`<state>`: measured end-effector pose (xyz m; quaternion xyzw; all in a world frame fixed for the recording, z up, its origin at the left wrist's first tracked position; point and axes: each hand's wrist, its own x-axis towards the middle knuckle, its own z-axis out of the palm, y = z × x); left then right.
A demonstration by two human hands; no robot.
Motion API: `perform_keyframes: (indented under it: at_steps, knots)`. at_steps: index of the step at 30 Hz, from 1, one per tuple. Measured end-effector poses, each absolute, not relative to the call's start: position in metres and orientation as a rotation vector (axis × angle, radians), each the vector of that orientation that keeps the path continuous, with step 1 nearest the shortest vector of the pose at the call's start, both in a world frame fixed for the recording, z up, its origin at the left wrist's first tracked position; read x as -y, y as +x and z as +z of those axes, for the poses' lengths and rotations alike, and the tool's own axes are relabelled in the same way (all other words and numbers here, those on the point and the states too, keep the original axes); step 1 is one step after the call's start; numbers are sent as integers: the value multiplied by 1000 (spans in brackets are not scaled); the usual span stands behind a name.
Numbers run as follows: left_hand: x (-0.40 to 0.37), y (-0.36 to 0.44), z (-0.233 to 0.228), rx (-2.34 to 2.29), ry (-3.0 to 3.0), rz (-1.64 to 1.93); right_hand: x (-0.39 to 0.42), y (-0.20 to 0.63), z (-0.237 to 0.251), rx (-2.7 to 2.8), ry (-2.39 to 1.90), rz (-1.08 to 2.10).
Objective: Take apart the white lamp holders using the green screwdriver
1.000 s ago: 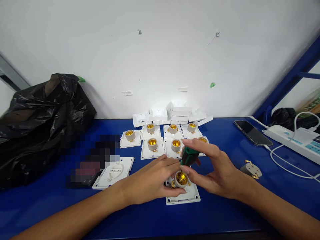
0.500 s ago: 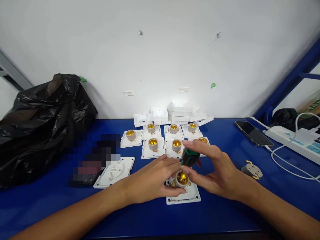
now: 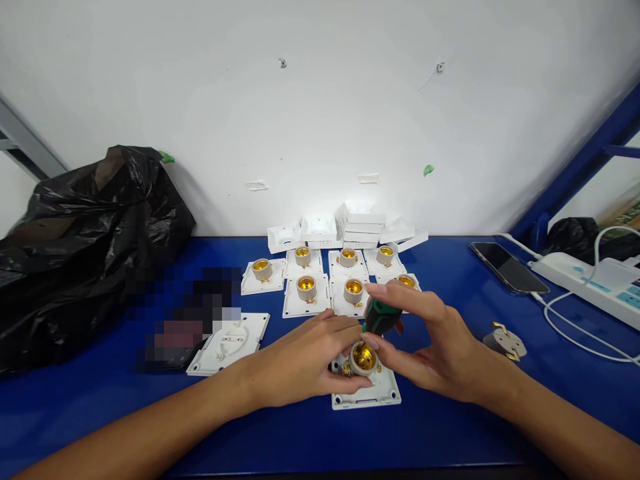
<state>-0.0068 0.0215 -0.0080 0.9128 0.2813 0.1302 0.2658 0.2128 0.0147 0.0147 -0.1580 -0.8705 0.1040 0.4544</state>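
Observation:
A lamp socket with a brass-coloured lining sits on a square white plate near the table's front. My left hand is closed around the socket's left side, with the thumb along its near edge. In my right hand is a screwdriver with a green and black handle, gripped between thumb and fingers. It leans over the socket, and its shaft reaches down inside. The tip is too small to make out.
Several white plates with sockets stand behind my hands, and white boxes are stacked at the wall. A bare plate lies left, a loose socket right. Further out are a black bag, a phone and a power strip.
Both hands keep their places on the socket and the screwdriver. The handle has shifted very slightly to the right; the camera view has moved a touch.

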Motion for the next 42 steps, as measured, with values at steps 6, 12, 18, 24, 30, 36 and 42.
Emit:
perform_keyframes:
  at_steps: [6,12,18,24,30,36,42]
  knots:
    - [-23,-7,-8,-760,2455,349,-15,214,16,2149,-387,261]
    - [-24,-7,-8,-751,2469,366,-14,213,16,2152,-394,243]
    - [-24,-6,-7,-749,2467,356,-16,215,14,2143,-381,239]
    - [-22,-5,-7,-772,2474,367,-16,214,13,2131,-373,263]
    - [-22,-5,-7,-777,2483,346,-16,215,13,2121,-359,244]
    - [-21,-6,-10,-782,2472,355,-15,215,13,2129,-367,195]
    - [-22,-7,-11,-762,2490,377,-15,213,13,2117,-357,184]
